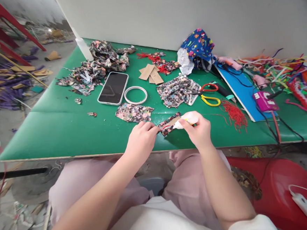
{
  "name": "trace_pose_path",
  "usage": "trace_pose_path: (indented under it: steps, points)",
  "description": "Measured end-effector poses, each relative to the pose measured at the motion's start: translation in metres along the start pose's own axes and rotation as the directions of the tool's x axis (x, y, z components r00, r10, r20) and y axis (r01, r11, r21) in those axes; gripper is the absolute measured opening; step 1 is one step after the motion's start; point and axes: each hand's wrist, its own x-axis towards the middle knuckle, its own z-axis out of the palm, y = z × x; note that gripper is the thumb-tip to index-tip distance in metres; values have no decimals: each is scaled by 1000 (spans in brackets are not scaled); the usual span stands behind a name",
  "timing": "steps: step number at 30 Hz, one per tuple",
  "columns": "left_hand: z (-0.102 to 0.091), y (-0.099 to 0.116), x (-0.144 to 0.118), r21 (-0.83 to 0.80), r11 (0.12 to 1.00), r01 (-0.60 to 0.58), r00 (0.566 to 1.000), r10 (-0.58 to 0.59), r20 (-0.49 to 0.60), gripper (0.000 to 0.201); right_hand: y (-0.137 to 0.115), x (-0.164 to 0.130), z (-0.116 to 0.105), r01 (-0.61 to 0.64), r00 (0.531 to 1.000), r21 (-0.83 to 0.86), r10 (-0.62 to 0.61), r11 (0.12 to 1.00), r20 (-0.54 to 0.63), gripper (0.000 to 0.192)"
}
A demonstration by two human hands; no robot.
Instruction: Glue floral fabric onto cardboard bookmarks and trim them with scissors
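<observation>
Green table (pixel 65 135), near edge at six o'clock: risk of glue dripping past the fabric-covered card strip (pixel 170 124) onto it, from too hard a squeeze. Floral fabric square (pixel 133 113), at ten o'clock of the strip, close enough to catch a smear. Left hand (pixel 142 140) pinching the strip's left end; a slip would shift it. Right hand (pixel 198 131) closed around white glue bottle (pixel 186 120), nozzle on the strip. No legible writing anywhere.
</observation>
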Motion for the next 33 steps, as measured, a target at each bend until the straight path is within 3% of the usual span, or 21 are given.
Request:
trace_pose_path:
  steps: [5, 16, 33]
  points:
    - [0, 0, 0, 11, 1000, -5, 1000, 5, -3, 21, -10, -2, 3, 71, 997, 31, -72, 997, 24, 25]
    - [-3, 2, 0, -1, 1000, 4, 1000, -4, 18, 23, -19, -9, 10, 96, 990, 90, -104, 991, 98, 24]
    - [-1, 0, 1, -5, 1000, -12, 1000, 12, -10, 24, -19, -7, 7, 43, 995, 89, -51, 995, 91, 26]
